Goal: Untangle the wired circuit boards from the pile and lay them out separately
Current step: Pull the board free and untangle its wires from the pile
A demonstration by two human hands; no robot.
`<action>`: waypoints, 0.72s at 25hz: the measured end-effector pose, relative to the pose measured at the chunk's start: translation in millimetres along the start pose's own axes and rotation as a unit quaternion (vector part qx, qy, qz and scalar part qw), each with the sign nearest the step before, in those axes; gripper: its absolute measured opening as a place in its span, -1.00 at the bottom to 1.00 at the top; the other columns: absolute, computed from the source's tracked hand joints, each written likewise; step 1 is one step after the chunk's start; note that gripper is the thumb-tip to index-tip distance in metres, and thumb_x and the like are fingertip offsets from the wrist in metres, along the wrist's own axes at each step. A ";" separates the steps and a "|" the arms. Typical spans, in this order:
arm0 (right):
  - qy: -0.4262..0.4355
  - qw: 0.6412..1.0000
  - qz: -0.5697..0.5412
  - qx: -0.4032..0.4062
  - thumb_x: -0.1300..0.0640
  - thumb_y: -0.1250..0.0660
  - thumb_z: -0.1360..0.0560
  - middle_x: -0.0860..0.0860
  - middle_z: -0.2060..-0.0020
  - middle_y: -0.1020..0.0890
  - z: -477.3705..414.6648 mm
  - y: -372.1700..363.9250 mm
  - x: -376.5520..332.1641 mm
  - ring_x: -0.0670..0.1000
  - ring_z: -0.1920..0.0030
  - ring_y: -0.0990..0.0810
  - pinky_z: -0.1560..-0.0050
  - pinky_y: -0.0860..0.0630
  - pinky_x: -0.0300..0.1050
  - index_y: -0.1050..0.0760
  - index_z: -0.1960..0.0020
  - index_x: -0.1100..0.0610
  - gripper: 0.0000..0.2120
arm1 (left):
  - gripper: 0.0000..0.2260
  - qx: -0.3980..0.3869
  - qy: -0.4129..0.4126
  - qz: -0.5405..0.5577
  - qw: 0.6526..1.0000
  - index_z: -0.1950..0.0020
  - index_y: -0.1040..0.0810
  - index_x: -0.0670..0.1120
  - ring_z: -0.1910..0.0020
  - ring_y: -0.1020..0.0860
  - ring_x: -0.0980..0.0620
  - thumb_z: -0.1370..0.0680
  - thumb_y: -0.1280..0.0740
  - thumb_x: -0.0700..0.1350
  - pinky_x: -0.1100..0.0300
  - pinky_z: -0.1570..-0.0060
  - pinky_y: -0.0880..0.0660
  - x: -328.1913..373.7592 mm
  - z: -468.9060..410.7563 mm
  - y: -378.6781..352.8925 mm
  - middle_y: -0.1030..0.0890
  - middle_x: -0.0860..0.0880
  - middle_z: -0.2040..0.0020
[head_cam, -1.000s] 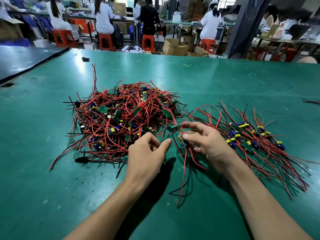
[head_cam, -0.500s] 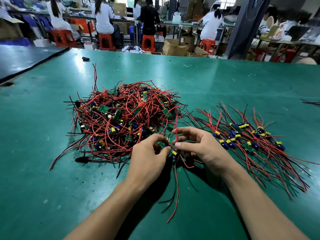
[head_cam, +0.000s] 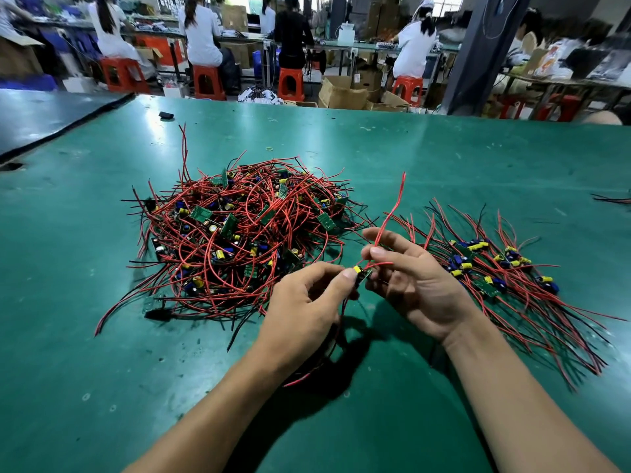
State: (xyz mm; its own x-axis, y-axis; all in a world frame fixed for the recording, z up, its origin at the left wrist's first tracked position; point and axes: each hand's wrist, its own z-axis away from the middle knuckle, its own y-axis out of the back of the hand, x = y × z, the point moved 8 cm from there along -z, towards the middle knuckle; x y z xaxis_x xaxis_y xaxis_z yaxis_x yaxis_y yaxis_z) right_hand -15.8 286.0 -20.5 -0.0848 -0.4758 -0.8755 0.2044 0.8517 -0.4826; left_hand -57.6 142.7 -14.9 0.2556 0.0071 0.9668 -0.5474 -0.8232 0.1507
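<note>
A tangled pile (head_cam: 239, 240) of small green circuit boards with red and black wires lies on the green table, left of centre. To the right, several separated boards (head_cam: 491, 268) lie in a row with their wires fanned toward me. Between the two, my left hand (head_cam: 304, 308) pinches a small wired board (head_cam: 362, 273) with a yellow part. My right hand (head_cam: 413, 285) holds that board's red wire (head_cam: 392, 213), which rises up above the fingers. More of its wires hang below my left hand, partly hidden.
The green table (head_cam: 444, 165) stretches far back, with a small black object (head_cam: 166, 115) near its far left edge. A darker table (head_cam: 41, 114) adjoins on the left. Loose wires (head_cam: 613, 199) lie at the right edge. Several people sit on orange stools beyond.
The held board has come free of the pile and risen a little. One red wire now sticks upward from my right hand; the hanging wires have swung back under my left hand.
</note>
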 end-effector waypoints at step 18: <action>0.033 0.978 0.199 0.046 -0.05 -0.52 -0.34 -0.02 0.27 -0.69 1.7 -3.6 5.2 -0.13 0.39 -0.59 0.41 -0.49 -0.32 -0.72 0.08 0.06 -0.77 | -0.83 -0.003 0.088 0.181 0.980 -0.13 -0.57 -0.13 0.15 -0.71 -0.11 -0.54 -0.41 -0.20 -0.04 0.11 -0.64 -20.0 -1.9 -2.6 -0.72 -0.15 0.11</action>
State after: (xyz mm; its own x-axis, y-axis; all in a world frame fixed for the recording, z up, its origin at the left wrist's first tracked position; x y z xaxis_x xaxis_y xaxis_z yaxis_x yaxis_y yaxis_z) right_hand -15.3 280.1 -23.3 -0.0439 -0.0923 -0.9948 0.3202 0.9419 -0.1015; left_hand -62.8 145.8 -34.2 -0.0966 -0.1874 0.9775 -0.5813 -0.7866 -0.2083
